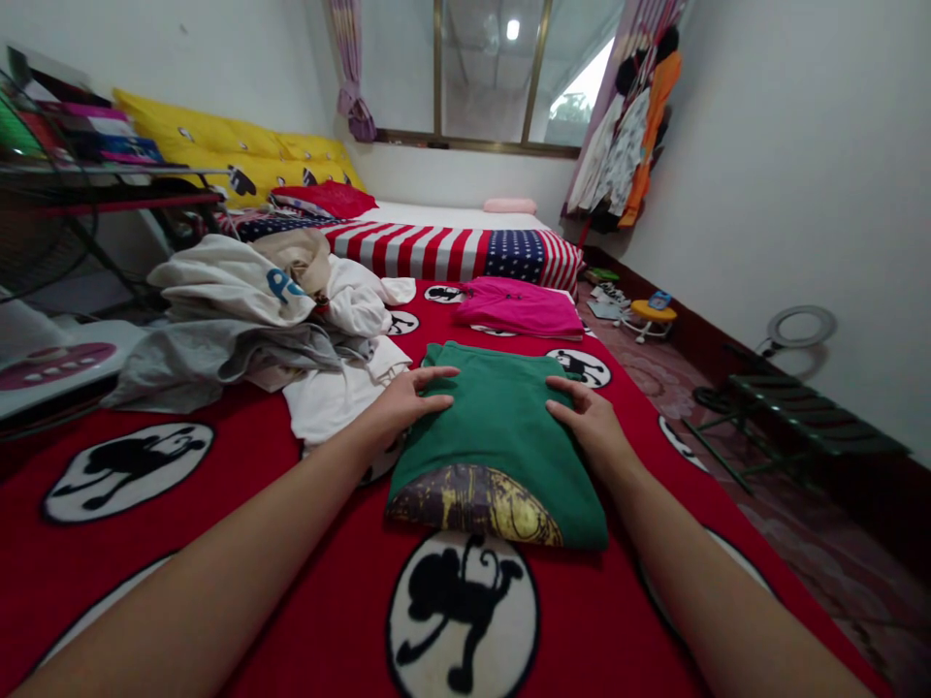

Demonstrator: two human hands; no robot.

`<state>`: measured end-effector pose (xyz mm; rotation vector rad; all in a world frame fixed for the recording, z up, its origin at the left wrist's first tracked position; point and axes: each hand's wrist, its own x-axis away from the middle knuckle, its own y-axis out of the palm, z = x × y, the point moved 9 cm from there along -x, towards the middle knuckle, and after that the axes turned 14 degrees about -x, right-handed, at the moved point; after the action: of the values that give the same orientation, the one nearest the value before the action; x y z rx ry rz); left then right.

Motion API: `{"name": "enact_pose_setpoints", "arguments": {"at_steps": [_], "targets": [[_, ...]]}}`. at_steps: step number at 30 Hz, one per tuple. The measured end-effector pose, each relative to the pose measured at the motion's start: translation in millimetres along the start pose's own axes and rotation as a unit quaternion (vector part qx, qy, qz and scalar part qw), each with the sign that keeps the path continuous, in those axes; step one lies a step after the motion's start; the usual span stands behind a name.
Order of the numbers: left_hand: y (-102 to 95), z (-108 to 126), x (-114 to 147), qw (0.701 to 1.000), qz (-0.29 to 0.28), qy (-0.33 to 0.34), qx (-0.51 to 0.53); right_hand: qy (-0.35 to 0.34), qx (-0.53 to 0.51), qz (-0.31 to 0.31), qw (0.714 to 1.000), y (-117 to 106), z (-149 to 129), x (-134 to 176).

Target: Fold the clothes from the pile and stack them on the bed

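Observation:
A green T-shirt [495, 417], folded into a block with a gold and dark print along its near edge, lies flat on the red blanket [291, 601]. My left hand [411, 405] rests at its left side, thumb and fingers apart on the cloth. On the opposite side my right hand [593, 422] touches the right edge, its fingers also spread. Neither hand grips the fabric. Just beyond the shirt is a folded magenta garment [518, 306]. A loose heap of white, beige and grey clothes [247, 286] lies to the left of my left hand.
An iron [65, 359] stands at the far left, below a cluttered shelf [109, 174]. Behind is a bed with a striped, starred cover [436, 250]. On the right floor are a green folding stool [807, 417], a ring light [800, 328] and a yellow stool [653, 311].

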<state>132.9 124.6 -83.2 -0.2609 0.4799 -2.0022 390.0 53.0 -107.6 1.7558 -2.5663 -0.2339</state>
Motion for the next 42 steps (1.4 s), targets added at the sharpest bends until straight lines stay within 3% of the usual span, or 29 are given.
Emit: {"name": "enact_pose_setpoints", "arguments": {"at_steps": [5, 8, 11, 13, 15, 19, 24, 26, 29, 31, 34, 37, 42], "targets": [[5.9, 3.5, 21.0, 0.984, -0.138, -0.034, -0.103, 0.001, 0.030, -0.015, 0.999, -0.5, -7.6, 7.8], [8.3, 5.6, 44.9, 0.971, -0.212, -0.034, -0.106, 0.040, 0.072, -0.037, 0.996, -0.3, -18.3, 22.8], [16.6, -3.4, 74.1, 0.957, -0.275, -0.059, -0.067, 0.121, 0.104, -0.102, 0.982, 1.6, -22.3, 48.8], [21.8, -9.6, 90.2, 0.955, -0.286, -0.067, -0.039, 0.179, 0.115, -0.171, 0.962, 4.0, -18.4, 70.8], [22.2, -13.3, 99.8, 0.964, -0.258, -0.058, -0.038, 0.213, 0.113, -0.215, 0.946, 2.2, -13.7, 89.5], [17.1, -14.9, 109.7, 0.977, -0.187, -0.041, -0.093, 0.199, 0.097, -0.207, 0.953, -9.6, -8.7, 104.6], [15.2, -5.3, 102.4, 0.968, -0.188, -0.035, -0.162, 0.205, 0.163, -0.265, 0.928, -4.4, -5.6, 97.7], [5.4, 4.3, 81.2, 0.975, -0.130, -0.036, -0.176, 0.149, 0.204, -0.213, 0.944, -8.2, -18.2, 68.4], [-4.8, 9.1, 37.3, 0.986, -0.040, -0.085, -0.141, 0.059, 0.261, -0.087, 0.960, -17.6, -34.6, 15.8], [-6.0, 6.6, 6.8, 0.987, 0.010, -0.110, -0.113, 0.023, 0.323, -0.035, 0.945, -18.1, -35.4, -12.5], [-9.2, 8.5, -27.7, 0.983, 0.093, -0.047, -0.149, -0.051, 0.427, -0.007, 0.903, -9.1, -37.1, -36.9], [-11.8, 12.0, -32.5, 0.950, 0.165, 0.035, -0.263, -0.132, 0.472, 0.004, 0.872, 1.8, -45.9, -37.0], [-2.3, 45.3, -10.6, 0.846, 0.240, 0.136, -0.457, -0.261, 0.538, 0.028, 0.801, 30.2, -69.0, -8.8]]}}
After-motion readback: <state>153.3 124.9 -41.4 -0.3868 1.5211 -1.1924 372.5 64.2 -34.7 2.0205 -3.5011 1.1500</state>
